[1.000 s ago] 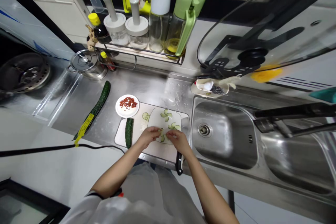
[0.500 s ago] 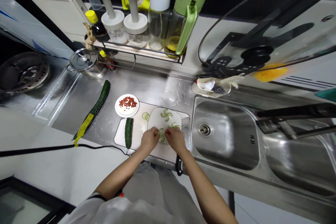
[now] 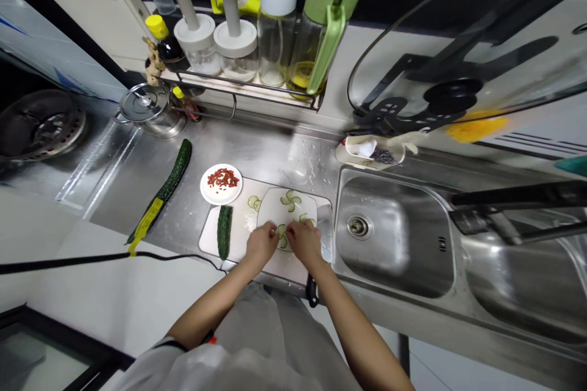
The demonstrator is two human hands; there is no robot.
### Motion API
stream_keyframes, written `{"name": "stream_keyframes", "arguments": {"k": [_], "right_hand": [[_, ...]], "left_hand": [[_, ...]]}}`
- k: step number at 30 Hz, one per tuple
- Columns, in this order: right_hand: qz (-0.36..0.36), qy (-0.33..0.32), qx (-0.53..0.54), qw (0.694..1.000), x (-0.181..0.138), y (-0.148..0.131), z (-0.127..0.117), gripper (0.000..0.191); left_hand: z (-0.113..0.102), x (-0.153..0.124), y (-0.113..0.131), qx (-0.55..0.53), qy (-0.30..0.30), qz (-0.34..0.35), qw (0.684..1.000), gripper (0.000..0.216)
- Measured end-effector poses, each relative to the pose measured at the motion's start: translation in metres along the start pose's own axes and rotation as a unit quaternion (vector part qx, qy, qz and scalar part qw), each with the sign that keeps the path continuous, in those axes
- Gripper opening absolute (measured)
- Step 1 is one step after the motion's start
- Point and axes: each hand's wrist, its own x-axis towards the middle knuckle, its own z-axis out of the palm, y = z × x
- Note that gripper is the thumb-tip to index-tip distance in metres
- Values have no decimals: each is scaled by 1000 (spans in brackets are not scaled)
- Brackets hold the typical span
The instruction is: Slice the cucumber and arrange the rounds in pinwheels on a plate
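Note:
Both hands meet over the near edge of a white square plate (image 3: pixel 275 201) that sits on a white cutting board (image 3: pixel 211 238). My left hand (image 3: pixel 260 244) and my right hand (image 3: pixel 303 242) pinch small cucumber slices (image 3: pixel 281 235) between their fingertips. Two pinwheels of cucumber slices (image 3: pixel 290 200) lie further back on the plate. A half cucumber (image 3: pixel 224 230) lies on the board to the left. A few loose slices (image 3: pixel 254 202) rest beside the plate. A black knife handle (image 3: pixel 312 292) pokes out under my right wrist.
A small white dish of red berries (image 3: pixel 221 182) stands behind the board. A long whole cucumber (image 3: pixel 166 187) lies on the steel counter at left, near a lidded pot (image 3: pixel 149 110). A sink (image 3: pixel 389 232) is at right. Bottles fill a rack (image 3: pixel 247 82) at the back. A black cable (image 3: pixel 92 258) crosses the counter edge.
Both hands have slid slightly further onto the plate and closer together over the slices. The view has shifted a little.

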Motion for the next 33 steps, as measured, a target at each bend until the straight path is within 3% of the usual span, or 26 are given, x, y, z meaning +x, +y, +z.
{"name": "stream_keyframes", "arguments": {"k": [9,18,33], "right_hand": [[-8,1,-36,999,-2,-2,1,15],[-24,21,-48,998,-3,-2,3,18],[-43,24,-51,997,-6,-1,6,24]], "left_hand": [[0,-4,3,-32,0,-8,999,14],[-1,-9,8,28,-4,-2,1000,25],[-2,-10,4,56,-25,11,998,18]]}}
